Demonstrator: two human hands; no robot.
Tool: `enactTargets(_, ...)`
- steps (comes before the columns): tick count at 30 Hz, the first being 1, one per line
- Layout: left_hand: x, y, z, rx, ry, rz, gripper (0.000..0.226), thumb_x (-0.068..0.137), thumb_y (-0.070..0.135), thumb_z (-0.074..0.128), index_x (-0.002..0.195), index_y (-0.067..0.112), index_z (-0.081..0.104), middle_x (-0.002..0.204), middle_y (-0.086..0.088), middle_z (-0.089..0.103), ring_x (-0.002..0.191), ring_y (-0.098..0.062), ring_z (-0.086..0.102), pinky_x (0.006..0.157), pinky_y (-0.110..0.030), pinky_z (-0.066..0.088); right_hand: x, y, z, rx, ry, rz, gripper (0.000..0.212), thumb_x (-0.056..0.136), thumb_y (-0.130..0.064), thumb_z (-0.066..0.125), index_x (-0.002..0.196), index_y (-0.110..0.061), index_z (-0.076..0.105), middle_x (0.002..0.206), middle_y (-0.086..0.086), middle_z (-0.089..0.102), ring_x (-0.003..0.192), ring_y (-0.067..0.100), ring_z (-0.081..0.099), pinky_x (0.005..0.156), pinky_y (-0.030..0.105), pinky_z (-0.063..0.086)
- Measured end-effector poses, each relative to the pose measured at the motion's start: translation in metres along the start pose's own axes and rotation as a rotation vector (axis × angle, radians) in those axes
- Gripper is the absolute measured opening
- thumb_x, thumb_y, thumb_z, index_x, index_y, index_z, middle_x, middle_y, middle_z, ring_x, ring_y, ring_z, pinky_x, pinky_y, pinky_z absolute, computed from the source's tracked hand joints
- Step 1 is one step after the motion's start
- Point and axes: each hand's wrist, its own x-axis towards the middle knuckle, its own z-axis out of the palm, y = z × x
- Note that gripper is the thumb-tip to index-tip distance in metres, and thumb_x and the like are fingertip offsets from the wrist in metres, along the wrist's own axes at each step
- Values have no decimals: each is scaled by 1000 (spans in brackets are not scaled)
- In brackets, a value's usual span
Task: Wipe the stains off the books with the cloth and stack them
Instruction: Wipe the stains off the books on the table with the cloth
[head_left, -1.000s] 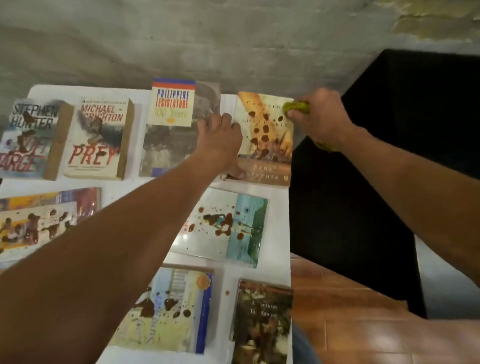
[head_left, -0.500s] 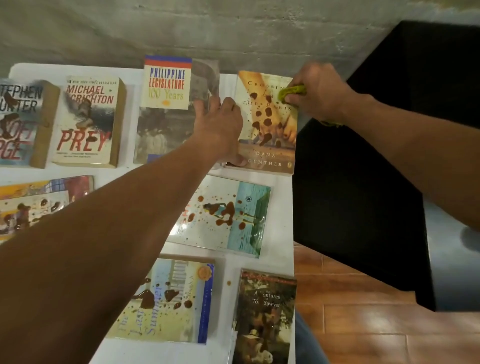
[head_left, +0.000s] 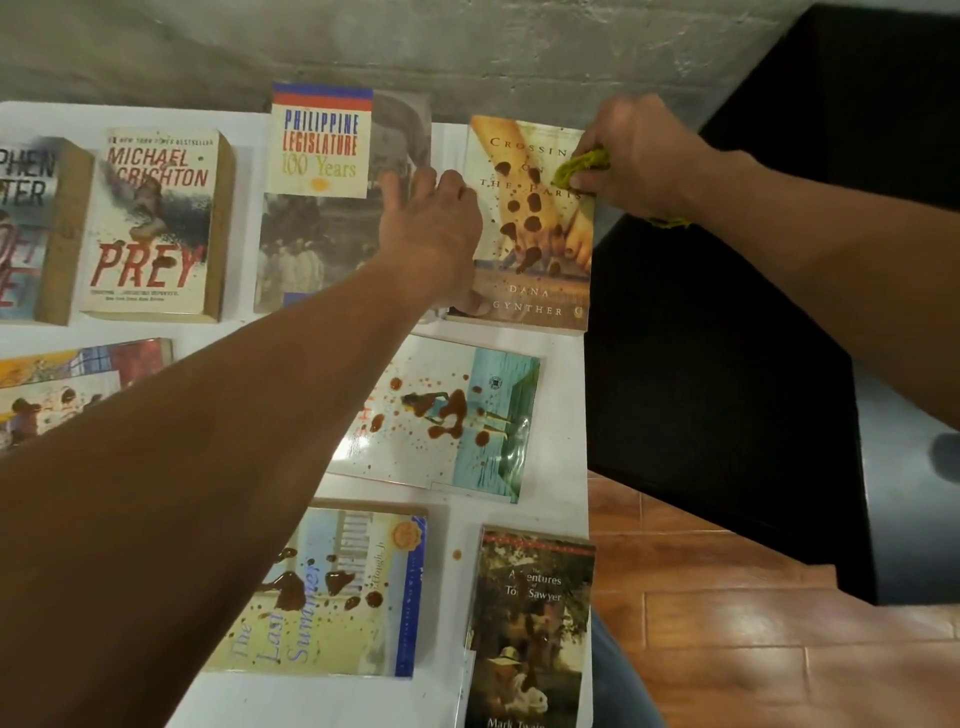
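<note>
Cloth (head_left: 582, 165), yellow-green, bunched in right hand (head_left: 636, 156), fingers curled round it, pressed on upper right of "Crossing on the Paris" book (head_left: 540, 280) at far right corner of counter (head_left: 563, 415). Brown stain blobs down middle of that cover, just below cloth. Left hand (head_left: 431, 228) flat on book's left edge, fingers straight, spread, thumb at lower left corner, gripping nothing. Beside it to left: "Philippine Legislature" book (head_left: 322, 140), then "Prey" paperback (head_left: 156, 223), w/ another thick paperback (head_left: 31, 228) cut off at frame edge. Nearer row: pale blue-green book (head_left: 498, 395) w/ brown splatter, part under left forearm. Nearest: "The Last Summer" book (head_left: 332, 597), stained, & "Tom Sawyer" book (head_left: 530, 623) at counter's right edge. Small brown drop on counter btwn those two. Wood floor (head_left: 727, 623) to right.
</note>
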Motion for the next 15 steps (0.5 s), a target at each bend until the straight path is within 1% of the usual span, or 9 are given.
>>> enactTargets(2,1,0,0,20,-1,7,107,69,68,78,147,8,34,145,-11,37,139,-33,29,113,-56,20,-2,1,2,-3,14,-10,33,95,-29,65,123,-11,66,114,6,64,91,14,55,76,28,47)
enactTargets(5,2,0,-2,50,-3,21,109,68,71,76,145,6,35,144,-12,38,139,-32,30,114,-56,20,-10,1,4,-33,-55,-94,29,94,-29,67,117,-12,70,107,1,64,91,13,53,76,27,43)
enactTargets(7,3,0,-4,66,-6,28,109,69,71,76,145,5,36,143,-13,39,138,-32,32,113,-56,21,-13,2,6,-50,-52,-108,28,93,-30,67,115,-13,71,108,3,65,94,15,53,81,29,44)
enactTargets(9,3,1,-5,60,-10,31,108,69,71,76,145,5,36,143,-13,39,138,-32,32,113,-56,21,-14,2,7,-61,-31,-101,29,92,-31,67,116,-15,71,112,6,64,102,20,55,87,33,48)
enactTargets(10,3,1,-4,57,-8,31,107,69,70,76,145,5,36,143,-13,39,138,-32,33,113,-56,21,-15,1,7,-67,-45,-110,29,92,-32,68,116,-16,71,113,6,65,105,21,56,89,35,50)
enactTargets(13,3,0,-2,37,-12,27,106,70,69,76,144,5,36,141,-12,39,136,-31,35,112,-56,21,-19,-4,8,-47,-93,-135,26,92,-29,69,114,-15,72,107,0,69,96,16,59,84,33,52)
enactTargets(15,3,1,-1,13,-17,24,105,70,67,77,144,5,36,141,-12,39,135,-30,37,113,-56,20,-19,-5,10,-37,-39,-109,27,93,-29,68,115,-13,71,107,2,68,93,15,58,85,32,52)
